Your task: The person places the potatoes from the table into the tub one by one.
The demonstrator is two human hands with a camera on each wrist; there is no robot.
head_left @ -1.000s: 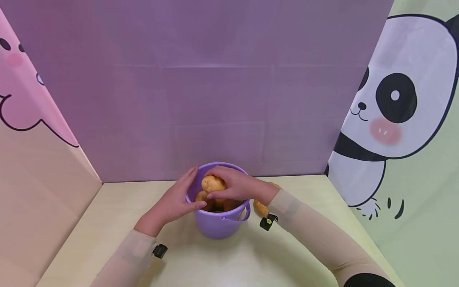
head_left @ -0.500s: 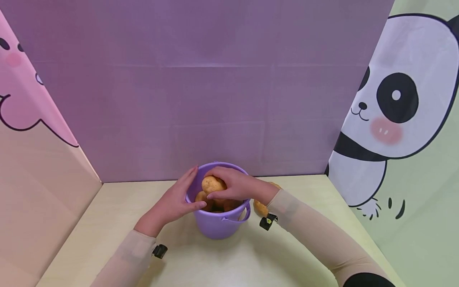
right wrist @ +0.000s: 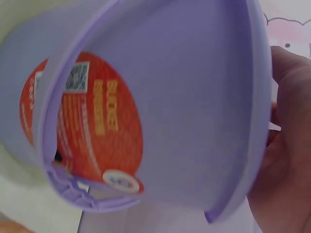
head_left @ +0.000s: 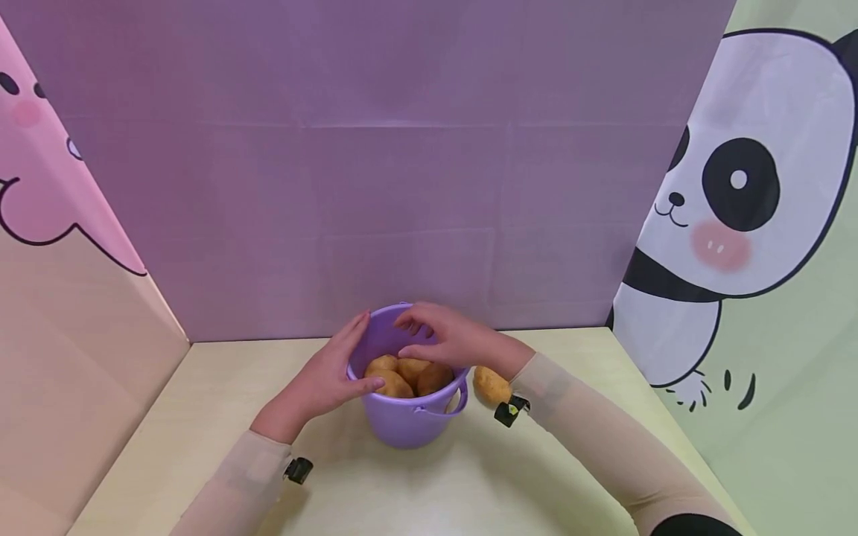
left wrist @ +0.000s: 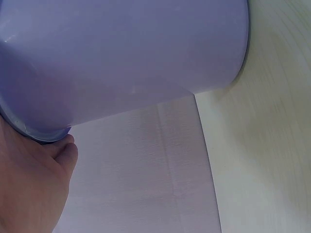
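A purple bucket (head_left: 405, 426) stands upright on the table with several potatoes (head_left: 391, 384) inside. My left hand (head_left: 322, 381) holds its rim at the left, thumb over the front edge and fingers along the far left side. In the left wrist view, that hand (left wrist: 34, 179) meets the rim beside the bucket's smooth wall (left wrist: 126, 53). Over the bucket's right side hovers my right hand (head_left: 459, 341), fingers loosely bent, nothing in them. The right wrist view has this hand (right wrist: 289, 150) partly behind the rim, and a red label (right wrist: 104, 121) on the bucket.
One potato (head_left: 491, 385) lies on the table (head_left: 375, 499) right of the bucket, beneath my right wrist. The bucket's handle (head_left: 457, 402) hangs at its front right. Behind the table rises a purple backdrop (head_left: 409, 186); a panda-printed panel (head_left: 771, 313) borders the right.
The potato that my right hand held over the bucket has been let go into it. That hand has risen and shifted slightly right, its fingers looser. The left hand stays at the rim.
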